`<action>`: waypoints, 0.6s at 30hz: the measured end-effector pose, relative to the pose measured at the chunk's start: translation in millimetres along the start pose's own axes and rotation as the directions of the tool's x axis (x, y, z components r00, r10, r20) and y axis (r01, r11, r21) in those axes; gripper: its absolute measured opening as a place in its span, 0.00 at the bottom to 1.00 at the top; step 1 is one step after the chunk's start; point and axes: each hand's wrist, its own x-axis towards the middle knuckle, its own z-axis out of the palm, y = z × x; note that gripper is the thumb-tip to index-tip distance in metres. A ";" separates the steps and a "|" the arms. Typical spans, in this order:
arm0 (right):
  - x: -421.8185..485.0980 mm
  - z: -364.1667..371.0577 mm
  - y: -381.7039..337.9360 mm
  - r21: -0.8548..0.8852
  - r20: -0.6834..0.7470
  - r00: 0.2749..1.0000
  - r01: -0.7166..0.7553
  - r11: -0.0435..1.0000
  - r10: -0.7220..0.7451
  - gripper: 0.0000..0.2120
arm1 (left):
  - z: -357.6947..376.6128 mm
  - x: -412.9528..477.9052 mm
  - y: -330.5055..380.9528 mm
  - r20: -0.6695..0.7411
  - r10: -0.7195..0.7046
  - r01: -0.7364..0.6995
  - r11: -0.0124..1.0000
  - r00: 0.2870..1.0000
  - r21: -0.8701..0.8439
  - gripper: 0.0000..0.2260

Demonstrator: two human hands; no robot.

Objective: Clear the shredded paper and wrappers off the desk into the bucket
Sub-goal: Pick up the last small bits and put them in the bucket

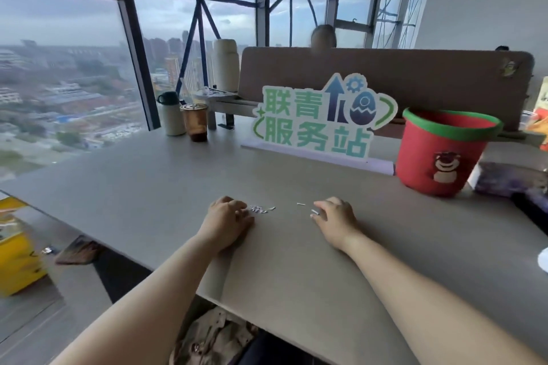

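Observation:
A small heap of white paper shreds [261, 209] lies on the grey desk [166, 187], right at the fingertips of my left hand [229, 224], which rests palm down with curled fingers. One loose shred [301, 203] lies between my hands. My right hand [335, 218] rests on the desk with a shred [314, 211] pinched at its fingertips. The red bucket [439, 157] with a green rim and a bear picture stands upright at the far right, well beyond my right hand.
A green and white cut-out sign [320, 121] stands behind the shreds. A coffee cup [194, 121] and a flask [172, 114] stand at the far left. A purple pack [510, 178] lies right of the bucket. A person sits beyond the brown divider [385, 74].

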 end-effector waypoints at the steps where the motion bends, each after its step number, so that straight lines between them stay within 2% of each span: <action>1: 3.5 0.8 -1.3 0.001 -0.006 1.000 -0.001 1.000 0.001 0.15 | 1.6 2.0 0.7 -0.001 -0.009 0.009 1.000 1.000 -0.022 0.13; 10: 30.4 13.1 -24.3 0.077 0.043 0.999 0.015 0.997 -0.018 0.11 | 11.4 25.9 11.5 0.069 0.041 -0.039 0.999 0.997 -0.038 0.10; 18: 34.8 6.1 -21.5 0.090 0.075 0.995 0.054 0.994 -0.061 0.13 | 11.2 33.5 3.0 0.079 0.043 -0.041 0.999 0.996 -0.034 0.24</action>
